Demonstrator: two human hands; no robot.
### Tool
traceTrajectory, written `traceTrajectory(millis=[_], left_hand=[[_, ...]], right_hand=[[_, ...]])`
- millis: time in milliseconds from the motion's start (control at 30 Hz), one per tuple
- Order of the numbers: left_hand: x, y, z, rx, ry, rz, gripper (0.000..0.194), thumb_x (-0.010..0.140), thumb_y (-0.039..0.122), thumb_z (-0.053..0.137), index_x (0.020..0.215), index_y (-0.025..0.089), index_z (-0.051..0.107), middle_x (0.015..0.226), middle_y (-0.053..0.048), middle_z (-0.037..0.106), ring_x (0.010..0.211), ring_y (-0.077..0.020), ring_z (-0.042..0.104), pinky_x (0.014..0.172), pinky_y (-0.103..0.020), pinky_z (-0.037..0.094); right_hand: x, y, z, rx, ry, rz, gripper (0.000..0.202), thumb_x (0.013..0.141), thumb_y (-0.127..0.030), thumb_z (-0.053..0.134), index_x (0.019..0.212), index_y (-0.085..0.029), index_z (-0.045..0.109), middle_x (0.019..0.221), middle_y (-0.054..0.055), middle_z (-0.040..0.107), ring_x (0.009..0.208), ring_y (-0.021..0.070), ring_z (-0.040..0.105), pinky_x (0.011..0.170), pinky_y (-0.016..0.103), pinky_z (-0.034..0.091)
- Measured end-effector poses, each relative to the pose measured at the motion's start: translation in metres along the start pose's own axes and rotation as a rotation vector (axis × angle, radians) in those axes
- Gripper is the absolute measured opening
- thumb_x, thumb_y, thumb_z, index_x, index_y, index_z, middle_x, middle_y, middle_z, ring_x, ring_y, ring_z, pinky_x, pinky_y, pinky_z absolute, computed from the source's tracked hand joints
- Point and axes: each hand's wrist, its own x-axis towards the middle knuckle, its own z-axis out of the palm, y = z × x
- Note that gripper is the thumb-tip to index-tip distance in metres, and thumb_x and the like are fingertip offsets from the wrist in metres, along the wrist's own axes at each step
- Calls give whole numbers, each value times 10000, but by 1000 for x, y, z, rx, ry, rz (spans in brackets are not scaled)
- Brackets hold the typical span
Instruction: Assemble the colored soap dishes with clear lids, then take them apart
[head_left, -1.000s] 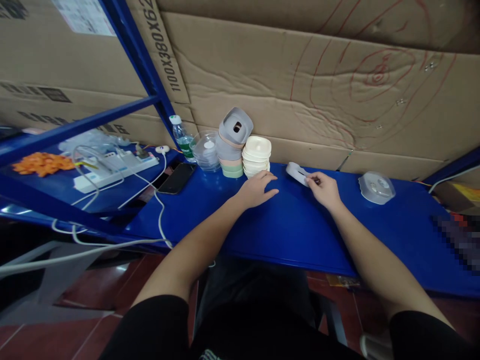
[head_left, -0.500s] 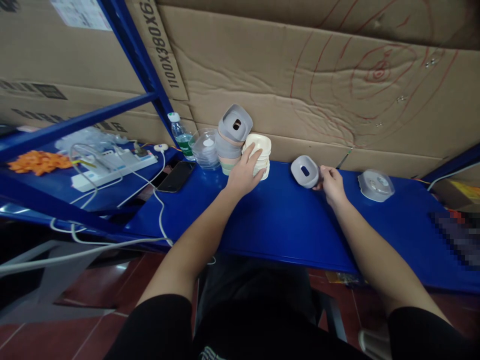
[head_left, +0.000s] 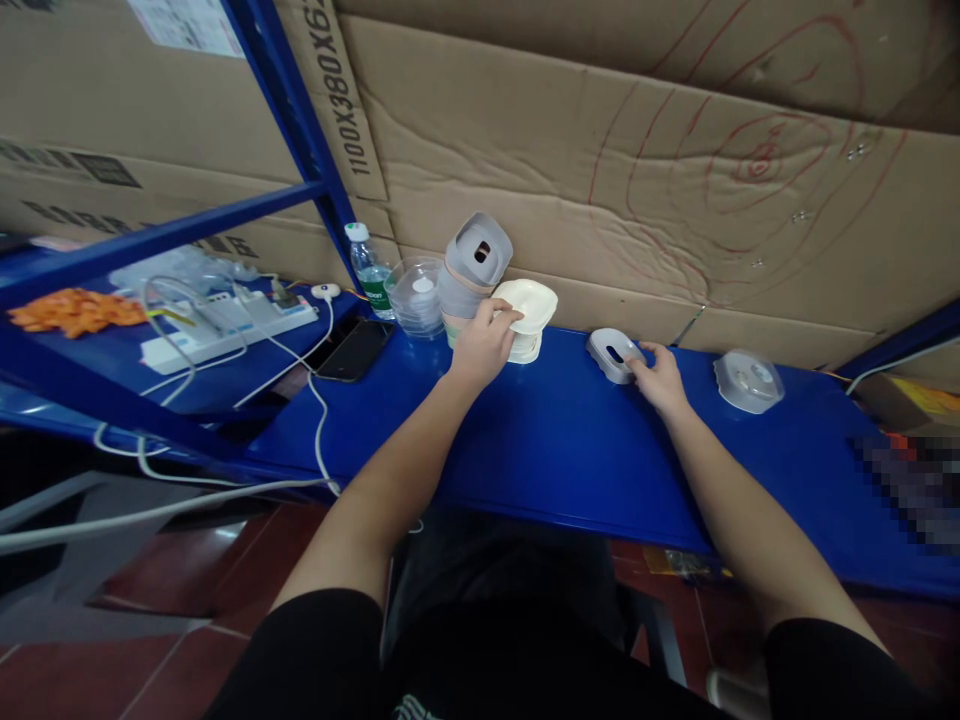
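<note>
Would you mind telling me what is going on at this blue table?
A person is working with both bare hands. The left hand grips the cream piece at the top of the cream stack. The right hand is at the edge of a grey piece with an oval hole. Beside the cream stack stands a taller, mostly grey stack, with clear containers next to it. Another clear container sits off to the right.
</note>
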Motion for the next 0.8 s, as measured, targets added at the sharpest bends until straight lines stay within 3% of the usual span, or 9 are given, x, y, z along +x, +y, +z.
traceTrajectory(millis=[100, 200, 267, 400, 467, 533, 600, 700, 800], left_hand=[[-3, 10, -2, -92, 53, 32, 248, 963, 144, 550, 1166, 210, 676, 1318, -127, 634, 1143, -241, 677, 910, -371, 587], [-8, 29, -2, -202, 9, 58, 189, 909, 160, 602, 1087, 207, 648, 1299, -124, 648, 1139, -233, 674, 864, -344, 585], [-13, 42, 0, -262, -123, 127, 181, 885, 172, 620, 1061, 212, 634, 1282, -115, 664, 1152, -231, 671, 871, -333, 574], [-25, 54, 10, -291, -551, 281, 189, 881, 268, 684, 1062, 221, 654, 1221, -69, 687, 1027, -207, 700, 875, -325, 553], [-29, 54, 14, -261, -742, 288, 354, 833, 392, 792, 1125, 227, 680, 1221, -53, 681, 960, -206, 712, 852, -326, 552], [-31, 52, 17, -249, -838, 279, 566, 733, 528, 885, 1175, 229, 699, 1232, -54, 667, 969, -224, 721, 857, -330, 554], [-31, 50, 17, -250, -838, 263, 585, 702, 623, 887, 1101, 225, 730, 1250, -60, 651, 985, -232, 725, 877, -337, 553], [-30, 47, 16, -209, -766, 221, 449, 787, 629, 818, 896, 203, 725, 1338, -79, 623, 971, -223, 729, 900, -351, 552], [-29, 45, 18, -146, -730, 179, 432, 832, 556, 790, 1062, 197, 725, 1413, -117, 611, 1057, -256, 733, 948, -370, 554]], right_hand=[[-3, -10, -4, 26, 128, 34, 539, 913, -586, 628, 1287, -199, 670, 1320, 186, 682, 1294, 364, 619, 1120, 575, 500], [-7, -19, -8, 7, 112, -54, 512, 927, -570, 635, 1311, -233, 669, 1408, 164, 644, 1349, 357, 596, 1138, 560, 503], [-10, -22, -10, -36, 37, -51, 550, 924, -584, 646, 1353, -238, 662, 1468, 163, 605, 1355, 369, 604, 1128, 560, 518], [-13, -18, -11, -122, -129, 49, 685, 861, -666, 718, 1397, -243, 664, 1552, 168, 533, 1308, 390, 653, 1117, 562, 533], [-12, -15, -11, -129, -162, 77, 700, 849, -686, 727, 1398, -254, 673, 1579, 169, 506, 1334, 398, 637, 1121, 573, 528], [-11, -12, -11, -134, -178, 90, 681, 848, -682, 733, 1371, -248, 697, 1581, 182, 503, 1391, 415, 589, 1129, 592, 513], [-9, -10, -10, -139, -184, 91, 640, 837, -660, 757, 1316, -238, 728, 1540, 188, 543, 1410, 415, 569, 1131, 594, 506], [-8, -9, -10, -125, -164, 82, 537, 806, -596, 805, 1204, -239, 764, 1425, 158, 634, 1314, 369, 640, 1107, 562, 527], [-7, -10, -12, -70, -140, 54, 482, 762, -544, 849, 1123, -232, 779, 1343, 134, 687, 1256, 344, 668, 1105, 554, 528]])
